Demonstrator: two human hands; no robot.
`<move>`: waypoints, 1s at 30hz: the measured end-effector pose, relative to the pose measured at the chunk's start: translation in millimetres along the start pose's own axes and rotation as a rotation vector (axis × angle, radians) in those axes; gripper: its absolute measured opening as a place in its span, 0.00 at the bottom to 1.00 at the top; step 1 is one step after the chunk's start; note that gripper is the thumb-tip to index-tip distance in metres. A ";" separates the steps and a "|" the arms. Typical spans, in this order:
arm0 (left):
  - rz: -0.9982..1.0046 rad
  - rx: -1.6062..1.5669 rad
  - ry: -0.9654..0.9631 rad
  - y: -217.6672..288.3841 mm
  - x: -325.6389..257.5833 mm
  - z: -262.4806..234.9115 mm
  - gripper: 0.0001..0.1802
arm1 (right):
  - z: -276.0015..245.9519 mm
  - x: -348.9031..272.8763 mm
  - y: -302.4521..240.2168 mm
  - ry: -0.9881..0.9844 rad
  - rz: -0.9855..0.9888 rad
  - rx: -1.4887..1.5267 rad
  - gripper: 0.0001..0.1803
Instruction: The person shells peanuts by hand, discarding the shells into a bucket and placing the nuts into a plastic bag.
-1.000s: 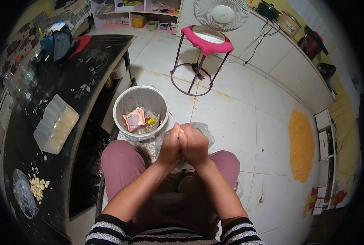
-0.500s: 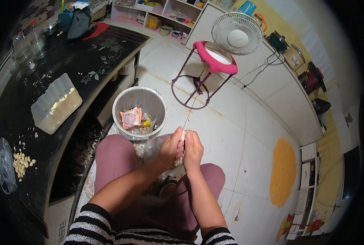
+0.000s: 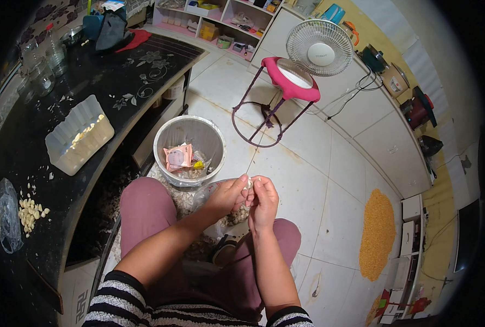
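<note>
Head view: both hands were held together over the lap, above the knees. A small pale clove, apparently garlic [image 3: 248, 184], was pinched between the fingertips of the left hand [image 3: 229, 195] and the right hand [image 3: 263, 200]; both were closed on it, neither loose. Whether the skin was already off could not be told, as the clove was too small and partly hidden.

Step judged as peeling, mid-clove. A clear plastic bag [image 3: 212, 192] was seen under the left wrist, with papery skins scattered on the floor round the feet. A metal bucket [image 3: 163, 148] holding wrappers and scraps stood just ahead of the left knee.

On the black counter [image 3: 128, 87] to the left, a translucent tub [image 3: 79, 143] with pale pieces inside and a loose heap of peeled cloves [image 3: 30, 212] were noted, well apart from the hands.

Next move, as judged: skin to be stripped and dropped clear, then a reach left to the counter.
</note>
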State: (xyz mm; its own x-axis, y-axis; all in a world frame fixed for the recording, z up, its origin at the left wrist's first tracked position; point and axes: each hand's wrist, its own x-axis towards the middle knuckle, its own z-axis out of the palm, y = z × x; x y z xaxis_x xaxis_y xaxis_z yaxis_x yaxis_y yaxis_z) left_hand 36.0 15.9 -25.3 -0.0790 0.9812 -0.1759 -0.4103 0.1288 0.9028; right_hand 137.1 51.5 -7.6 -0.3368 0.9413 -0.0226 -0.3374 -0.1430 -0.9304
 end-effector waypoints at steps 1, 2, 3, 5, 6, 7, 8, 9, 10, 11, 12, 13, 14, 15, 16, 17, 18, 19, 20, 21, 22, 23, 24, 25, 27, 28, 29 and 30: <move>0.002 -0.026 -0.019 0.0 0.6 -0.2 0.24 | -0.8 0.4 -0.5 0.002 0.023 0.053 0.08; -0.014 -0.054 -0.030 0.9 0.0 -0.5 0.23 | -1.9 0.9 -1.2 0.004 0.047 0.107 0.08; -0.030 -0.082 -0.041 2.8 -1.6 -0.6 0.23 | -3.2 1.5 -2.0 0.005 0.071 0.161 0.07; -0.058 -0.137 -0.058 5.4 -2.7 -0.6 0.22 | -10.0 4.1 -0.4 -0.009 0.094 0.216 0.07; -0.070 -0.164 -0.062 6.1 -2.8 -1.2 0.23 | -11.4 5.2 0.0 -0.006 0.088 0.252 0.07; -0.084 -0.190 -0.069 6.6 -2.6 -1.2 0.23 | -13.9 5.8 -0.2 0.001 0.080 0.285 0.07; -0.065 -0.186 -0.077 7.5 -2.5 -1.7 0.22 | -17.8 6.0 -0.6 -0.025 0.080 0.322 0.08; -0.046 -0.182 -0.085 8.5 -2.4 -2.4 0.22 | -20.7 6.7 -0.3 -0.034 0.096 0.344 0.09; -0.027 -0.177 -0.089 8.8 -2.5 -3.4 0.21 | -22.6 7.5 1.2 -0.045 0.115 0.368 0.10; -0.025 -0.217 -0.053 8.3 -2.0 -3.0 0.21 | -23.7 8.0 1.6 -0.056 0.133 0.392 0.11; -0.024 -0.258 -0.017 7.5 -1.0 -2.0 0.20 | -23.7 8.3 0.1 -0.056 0.162 0.435 0.13; -0.024 -0.298 0.018 6.4 -0.1 -1.4 0.20 | -22.6 8.4 -2.5 -0.055 0.190 0.478 0.14; -0.011 -0.275 0.023 5.6 0.6 -2.5 0.19 | -22.7 8.6 -4.1 -0.054 0.218 0.520 0.15; 0.003 -0.253 0.027 5.2 1.3 -4.6 0.18 | -24.9 9.2 -3.9 -0.088 0.244 0.577 0.16; 0.017 -0.230 0.031 4.8 1.6 -6.2 0.18 | -27.6 10.1 -3.3 -0.122 0.269 0.634 0.18; 0.009 -0.258 0.031 4.2 1.4 -7.0 0.16 | -28.6 10.3 -3.5 -0.156 0.293 0.691 0.19; 0.002 -0.286 0.031 3.5 1.2 -7.6 0.15 | -27.9 9.4 -4.3 -0.117 0.296 0.674 0.19; -0.006 -0.313 0.032 3.2 1.1 -8.5 0.14 | -23.8 7.9 -6.9 -0.079 0.299 0.659 0.20; 0.000 -0.308 0.041 3.4 1.2 -9.2 0.14 | -21.1 7.0 -8.6 -0.041 0.302 0.644 0.21; 0.006 -0.303 0.051 3.9 1.3 -9.8 0.14 | -20.3 7.0 -9.2 -0.041 0.301 0.654 0.20; 0.012 -0.299 0.058 4.4 1.5 -9.6 0.14 | -20.3 6.9 -10.3 -0.039 0.297 0.663 0.20; 0.012 -0.309 0.061 5.0 1.2 -9.4 0.14 | -20.7 6.6 -10.8 -0.037 0.293 0.672 0.20; 0.012 -0.319 0.064 5.7 0.7 -9.3 0.15 | -22.7 7.1 -9.1 -0.017 0.290 0.677 0.19; 0.012 -0.329 0.067 6.1 0.4 -9.4 0.15 | -25.7 8.3 -6.1 0.002 0.286 0.682 0.19; 0.022 -0.357 0.064 4.5 1.4 -10.5 0.15 | -28.8 8.9 -4.0 0.024 0.284 0.706 0.19; 0.027 -0.372 0.065 4.0 1.7 -11.5 0.15 | -29.4 9.1 -3.8 0.025 0.288 0.725 0.19; 0.023 -0.381 0.073 4.3 1.7 -12.4 0.15 | -30.0 9.3 -3.7 0.026 0.291 0.744 0.20; 0.019 -0.389 0.080 4.8 1.8 -13.5 0.15 | -30.6 9.5 -3.6 0.023 0.288 0.750 0.20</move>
State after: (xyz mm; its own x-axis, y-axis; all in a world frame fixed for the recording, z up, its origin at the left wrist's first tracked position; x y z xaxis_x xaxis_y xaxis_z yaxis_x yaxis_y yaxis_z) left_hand 21.6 16.3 -26.6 -0.1546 0.9666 -0.2046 -0.7205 0.0314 0.6927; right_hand 162.0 70.3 -15.6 -0.4852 0.8410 -0.2396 -0.7432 -0.5409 -0.3938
